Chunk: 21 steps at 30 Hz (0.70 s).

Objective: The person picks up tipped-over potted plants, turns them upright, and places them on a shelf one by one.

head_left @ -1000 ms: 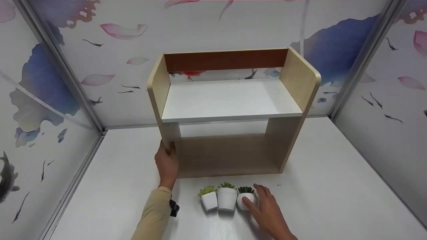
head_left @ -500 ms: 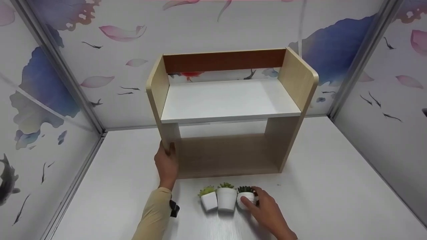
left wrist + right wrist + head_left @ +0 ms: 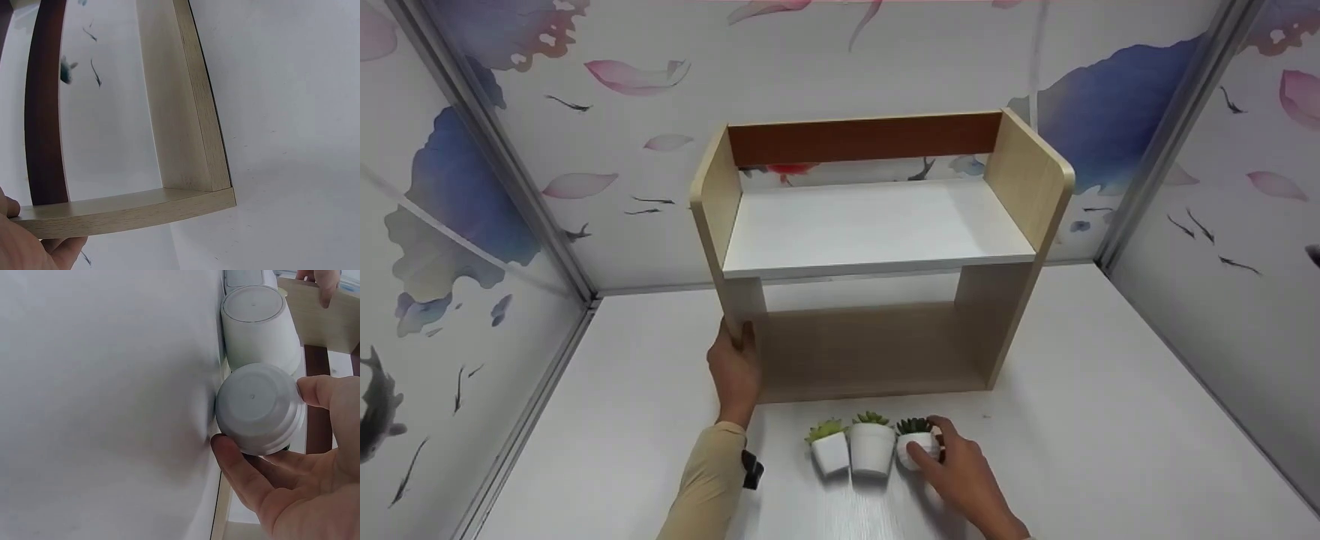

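My left hand [image 3: 735, 375] grips the front edge of the left side panel of a wooden desktop shelf [image 3: 877, 262]; in the left wrist view, the thumb and fingers lie on opposite faces of that panel [image 3: 129, 216]. My right hand [image 3: 964, 472] holds the rightmost potted succulent [image 3: 913, 450], dark green in a round white pot. The right wrist view shows the base of this pot [image 3: 256, 402] between thumb and fingers. Beside it lie a potted succulent in a tapered white pot [image 3: 872, 450] and a light green one in a squarish white pot [image 3: 831, 454].
All three pots are in front of the shelf on a white table [image 3: 1110, 420]. Patterned panels [image 3: 855, 67] stand behind and at both sides. A white middle board [image 3: 877, 225] divides the shelf into two levels.
My right hand's fingers have closed round the rightmost potted succulent, which has shifted slightly to the right. The left hand keeps its hold on the shelf.
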### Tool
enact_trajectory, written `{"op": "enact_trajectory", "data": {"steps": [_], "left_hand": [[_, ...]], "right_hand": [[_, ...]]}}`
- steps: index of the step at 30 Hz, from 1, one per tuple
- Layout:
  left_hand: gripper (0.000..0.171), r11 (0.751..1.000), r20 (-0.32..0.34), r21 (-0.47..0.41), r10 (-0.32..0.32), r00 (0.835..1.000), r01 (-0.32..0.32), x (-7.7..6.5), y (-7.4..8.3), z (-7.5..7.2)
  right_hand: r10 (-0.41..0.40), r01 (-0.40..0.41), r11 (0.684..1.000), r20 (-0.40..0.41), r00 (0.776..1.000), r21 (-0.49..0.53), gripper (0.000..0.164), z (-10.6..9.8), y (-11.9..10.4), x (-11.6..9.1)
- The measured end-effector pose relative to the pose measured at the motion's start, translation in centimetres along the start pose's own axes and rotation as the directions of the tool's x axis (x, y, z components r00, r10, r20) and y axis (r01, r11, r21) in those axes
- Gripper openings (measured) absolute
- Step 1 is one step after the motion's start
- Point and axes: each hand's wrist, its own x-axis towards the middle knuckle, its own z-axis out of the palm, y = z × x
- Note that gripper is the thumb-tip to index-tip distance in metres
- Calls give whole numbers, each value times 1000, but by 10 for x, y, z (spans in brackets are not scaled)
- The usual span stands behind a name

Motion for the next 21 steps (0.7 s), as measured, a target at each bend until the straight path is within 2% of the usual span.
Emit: {"op": "enact_trajectory", "data": {"steps": [6,21], "left_hand": [[45,1000,0,9,7,1000,-7,0,-1,1],[42,1000,-18,31,8,1000,-7,1,-2,2]], "right_hand": [[14,-15,1000,-37,999,-18,63,-4,1,1],[39,-40,999,-29,999,-26,77,-9,7,1]]}}
